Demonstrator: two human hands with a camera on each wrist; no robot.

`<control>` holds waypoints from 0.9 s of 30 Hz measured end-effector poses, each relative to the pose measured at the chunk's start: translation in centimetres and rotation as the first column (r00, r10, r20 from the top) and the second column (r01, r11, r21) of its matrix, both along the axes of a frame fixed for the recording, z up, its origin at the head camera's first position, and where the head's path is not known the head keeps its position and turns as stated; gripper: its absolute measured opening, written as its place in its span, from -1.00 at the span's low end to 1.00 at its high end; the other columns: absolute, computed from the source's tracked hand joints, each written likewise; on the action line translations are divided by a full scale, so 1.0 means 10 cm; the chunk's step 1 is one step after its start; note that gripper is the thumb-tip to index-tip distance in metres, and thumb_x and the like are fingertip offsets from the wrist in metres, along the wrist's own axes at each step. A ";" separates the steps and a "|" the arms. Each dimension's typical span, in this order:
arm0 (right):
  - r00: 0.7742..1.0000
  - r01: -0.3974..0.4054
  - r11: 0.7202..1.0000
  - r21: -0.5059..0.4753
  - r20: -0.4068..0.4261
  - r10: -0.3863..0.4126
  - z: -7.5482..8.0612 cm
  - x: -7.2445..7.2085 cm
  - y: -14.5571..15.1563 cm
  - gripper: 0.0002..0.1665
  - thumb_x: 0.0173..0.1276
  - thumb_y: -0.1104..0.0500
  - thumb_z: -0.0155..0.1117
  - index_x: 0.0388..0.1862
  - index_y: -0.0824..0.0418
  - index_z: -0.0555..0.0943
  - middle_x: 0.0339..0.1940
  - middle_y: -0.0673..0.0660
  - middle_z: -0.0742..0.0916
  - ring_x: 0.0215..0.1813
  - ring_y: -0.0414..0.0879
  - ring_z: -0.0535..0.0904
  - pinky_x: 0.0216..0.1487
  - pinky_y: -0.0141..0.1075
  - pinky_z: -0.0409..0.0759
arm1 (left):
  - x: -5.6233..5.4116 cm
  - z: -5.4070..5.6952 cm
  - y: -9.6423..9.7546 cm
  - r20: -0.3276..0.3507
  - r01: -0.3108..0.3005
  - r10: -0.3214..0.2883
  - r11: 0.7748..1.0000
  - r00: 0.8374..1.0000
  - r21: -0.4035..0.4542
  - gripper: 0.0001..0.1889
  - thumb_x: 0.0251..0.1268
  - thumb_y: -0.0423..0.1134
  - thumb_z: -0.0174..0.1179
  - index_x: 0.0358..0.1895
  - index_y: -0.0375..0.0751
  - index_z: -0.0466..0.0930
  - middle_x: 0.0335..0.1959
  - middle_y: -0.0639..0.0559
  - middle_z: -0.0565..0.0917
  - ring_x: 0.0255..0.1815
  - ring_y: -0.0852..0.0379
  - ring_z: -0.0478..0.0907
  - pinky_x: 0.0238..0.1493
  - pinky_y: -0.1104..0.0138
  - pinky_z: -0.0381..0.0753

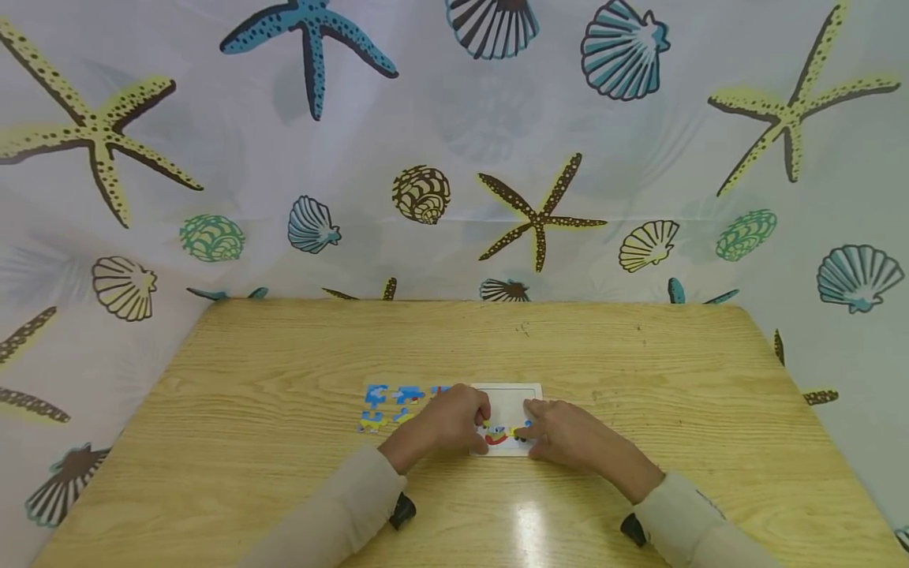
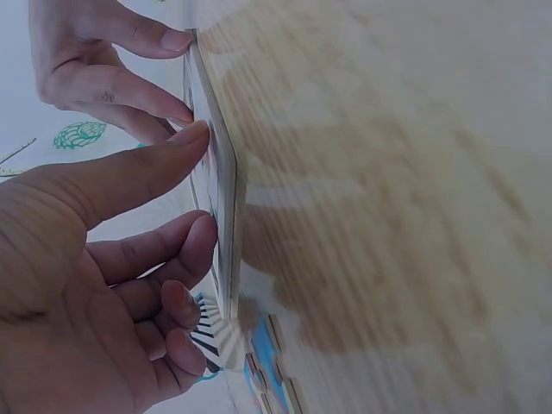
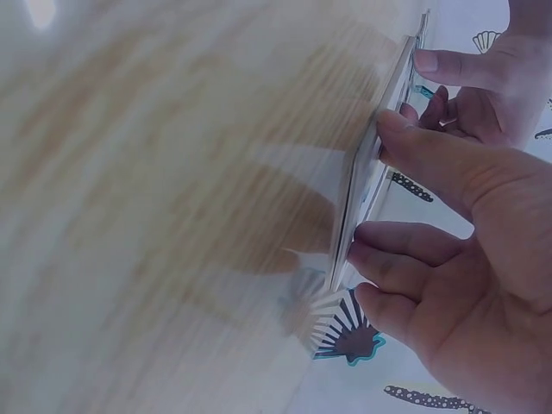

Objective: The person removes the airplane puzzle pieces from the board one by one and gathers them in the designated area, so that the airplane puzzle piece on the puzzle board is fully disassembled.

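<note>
A white puzzle tray (image 1: 513, 398) lies on the table, with a few assembled jigsaw pieces (image 1: 497, 436) in red, yellow and blue along its near side. My left hand (image 1: 454, 416) is at the tray's left edge, its thumb and bent fingertips touching the top. In the left wrist view, the outer fingers of that left hand (image 2: 103, 250) curl loosely beside the tray. From the right, my right hand (image 1: 571, 434) rests its thumb and extended fingers on the tray and the pieces there. The right wrist view shows the right hand's thumb (image 3: 431, 155) pressing near the tray's edge.
Several loose blue and yellow jigsaw pieces (image 1: 375, 394) lie left of the tray, partly covered by my left hand. The wooden table (image 1: 284, 347) extends to a curtain (image 1: 454, 142) printed with shells and starfish behind it.
</note>
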State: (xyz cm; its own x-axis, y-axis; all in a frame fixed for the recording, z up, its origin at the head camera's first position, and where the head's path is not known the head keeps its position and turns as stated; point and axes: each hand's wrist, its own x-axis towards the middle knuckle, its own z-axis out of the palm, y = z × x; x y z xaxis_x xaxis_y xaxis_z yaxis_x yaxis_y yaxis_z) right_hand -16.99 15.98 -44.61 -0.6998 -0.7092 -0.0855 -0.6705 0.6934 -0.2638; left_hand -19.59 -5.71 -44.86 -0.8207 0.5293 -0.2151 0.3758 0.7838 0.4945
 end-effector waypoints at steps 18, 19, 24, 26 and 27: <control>1.000 0.009 1.000 -0.010 0.011 -0.008 -0.01 0.01 0.00 -0.60 0.24 0.10 0.33 0.06 0.16 0.65 0.25 0.40 0.51 0.30 0.23 0.45 0.23 -0.01 0.45 | 0.02 -0.01 0.01 -0.021 -0.012 0.012 1.000 1.000 0.007 -0.66 -0.16 -0.24 0.52 -0.32 -0.20 0.57 -0.44 0.08 0.53 -0.43 0.21 0.37 -0.36 0.41 0.40; 1.000 0.009 1.000 -0.009 0.008 -0.009 -0.01 0.01 0.00 -0.60 0.23 0.10 0.33 0.06 0.17 0.65 0.25 0.40 0.51 0.29 0.24 0.45 0.23 0.00 0.45 | 0.02 -0.01 0.01 -0.024 -0.011 0.011 1.000 1.000 0.003 -0.66 -0.17 -0.24 0.52 -0.32 -0.20 0.56 -0.44 0.08 0.53 -0.42 0.21 0.36 -0.36 0.41 0.40; 1.000 0.021 1.000 -0.001 0.012 -0.021 -0.02 0.01 0.00 -0.60 0.24 0.10 0.32 0.06 0.16 0.65 0.25 0.41 0.51 0.30 0.25 0.44 0.25 0.00 0.43 | 0.01 -0.02 0.01 -0.042 -0.003 0.003 1.000 0.999 -0.005 -0.64 -0.18 -0.21 0.53 -0.33 -0.17 0.54 -0.44 0.10 0.51 -0.38 0.20 0.35 -0.33 0.39 0.38; 0.999 0.027 1.000 -0.003 0.021 -0.027 -0.02 0.01 0.00 -0.60 0.24 0.10 0.32 0.06 0.17 0.64 0.25 0.41 0.50 0.31 0.25 0.43 0.26 0.01 0.42 | 0.01 -0.02 0.01 -0.047 -0.001 0.001 1.000 0.999 -0.009 -0.64 -0.18 -0.20 0.53 -0.33 -0.16 0.54 -0.43 0.10 0.52 -0.36 0.19 0.35 -0.31 0.38 0.38; 0.999 0.028 1.000 -0.002 0.023 -0.028 -0.02 0.01 0.00 -0.60 0.24 0.10 0.32 0.06 0.17 0.64 0.26 0.41 0.50 0.31 0.25 0.42 0.26 0.01 0.41 | 0.01 -0.02 0.01 -0.047 0.000 0.000 1.000 0.999 -0.009 -0.64 -0.17 -0.20 0.53 -0.33 -0.16 0.54 -0.43 0.11 0.52 -0.36 0.19 0.35 -0.30 0.38 0.38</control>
State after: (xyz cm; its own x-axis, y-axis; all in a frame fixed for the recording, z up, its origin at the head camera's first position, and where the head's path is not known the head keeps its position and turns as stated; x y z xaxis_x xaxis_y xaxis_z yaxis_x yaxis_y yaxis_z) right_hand -16.88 15.95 -44.77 -0.7172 -0.6897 -0.1003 -0.6446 0.7111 -0.2808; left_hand -19.46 -5.62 -45.06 -0.8300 0.5277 -0.1809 0.3987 0.7880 0.4691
